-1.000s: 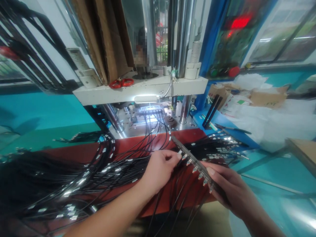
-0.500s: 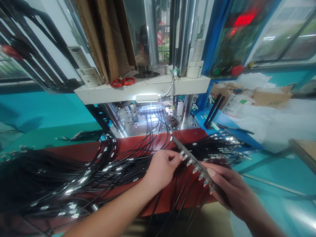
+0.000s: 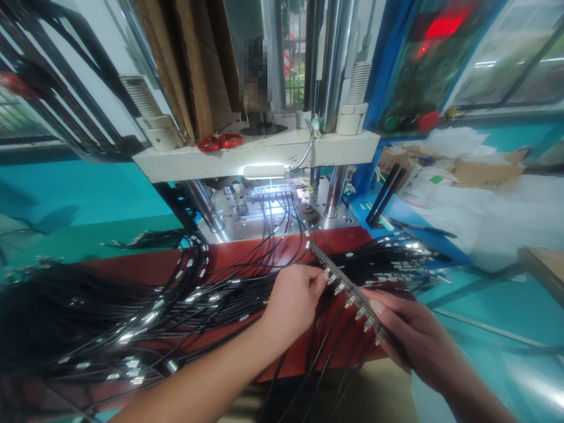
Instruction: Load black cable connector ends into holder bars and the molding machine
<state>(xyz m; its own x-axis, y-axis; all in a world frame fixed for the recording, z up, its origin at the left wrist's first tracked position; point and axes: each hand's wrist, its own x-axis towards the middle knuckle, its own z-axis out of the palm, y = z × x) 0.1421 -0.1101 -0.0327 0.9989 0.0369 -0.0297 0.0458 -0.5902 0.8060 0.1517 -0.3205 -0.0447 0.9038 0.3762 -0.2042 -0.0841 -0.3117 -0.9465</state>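
My right hand (image 3: pixel 412 338) grips the near end of a long dark fixture bar (image 3: pixel 337 276) that slants up to the left, with several metal-tipped cable ends seated along it. My left hand (image 3: pixel 293 296) pinches one cable connector (image 3: pixel 329 279) at the bar, thumb and fingers closed on it. Black cables (image 3: pixel 308 364) hang down from the bar between my hands. Both hands hover over a red bench mat (image 3: pixel 247 252).
A big heap of black cables with metal ends (image 3: pixel 110 317) covers the left of the mat; another bundle (image 3: pixel 396 252) lies to the right. Behind stands a press (image 3: pixel 264 155) with cables in its lit fixture (image 3: pixel 271 197), red scissors (image 3: pixel 218 141) on top, pliers (image 3: pixel 418 226) at right.
The hands and bar stay almost in place; my left hand's fingers have shifted slightly along the bar. The view has tilted a little.
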